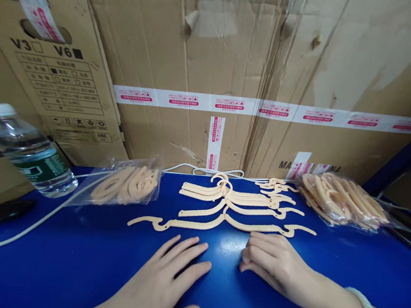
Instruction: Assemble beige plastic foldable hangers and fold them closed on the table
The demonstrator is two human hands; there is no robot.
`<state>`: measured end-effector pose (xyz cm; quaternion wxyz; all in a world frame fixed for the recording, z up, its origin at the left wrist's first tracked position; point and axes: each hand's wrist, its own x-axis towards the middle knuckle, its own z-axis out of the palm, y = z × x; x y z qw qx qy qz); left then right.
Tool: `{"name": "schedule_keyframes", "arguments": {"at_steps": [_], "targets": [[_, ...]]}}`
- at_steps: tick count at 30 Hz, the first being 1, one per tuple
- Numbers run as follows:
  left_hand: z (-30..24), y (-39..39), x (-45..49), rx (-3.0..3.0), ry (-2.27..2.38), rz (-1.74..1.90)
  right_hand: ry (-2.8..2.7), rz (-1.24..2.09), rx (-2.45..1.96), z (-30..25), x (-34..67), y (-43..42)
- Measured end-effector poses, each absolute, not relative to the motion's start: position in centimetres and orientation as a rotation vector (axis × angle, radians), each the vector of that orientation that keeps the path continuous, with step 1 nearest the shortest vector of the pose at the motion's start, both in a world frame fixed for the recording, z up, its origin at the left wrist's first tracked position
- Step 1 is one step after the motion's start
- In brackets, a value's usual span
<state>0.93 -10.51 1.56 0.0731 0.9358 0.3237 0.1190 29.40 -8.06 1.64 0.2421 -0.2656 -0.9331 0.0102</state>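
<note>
Several beige folding clothes hangers lie across the middle of the blue table, partly overlapping in a row that runs away from me. The nearest one has both hooked end pieces spread out. More hooked end pieces sit at the right of the row. My left hand is open below the nearest hanger, fingers spread over the tabletop, touching no hanger. My right hand rests curled on the table just below that hanger's right arm. Its fingers are closed, and nothing sticks out of them.
Clear plastic bags of beige hanger parts lie at left and right. A water bottle stands at far left, near a black object and a white cable. Cardboard boxes wall off the back of the table.
</note>
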Motion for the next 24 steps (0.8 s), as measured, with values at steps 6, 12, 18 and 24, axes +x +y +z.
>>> {"name": "schedule_keyframes", "arguments": {"at_steps": [6,12,18,24], "targets": [[1.18,-10.44,0.93,2.826,0.992,0.384,-2.562,-0.040,-0.682,1.49,29.22,-7.73],[0.75,-10.33,0.88,2.825,0.989,0.372,-2.587,-0.027,-0.694,1.29,29.15,-7.87],[1.05,-10.35,0.91,2.836,0.983,0.353,-2.592,-0.039,-0.713,1.03,29.30,-7.77],[1.16,-10.39,0.90,2.813,0.976,0.385,-2.600,-0.030,-0.721,1.06,29.32,-7.86]]}}
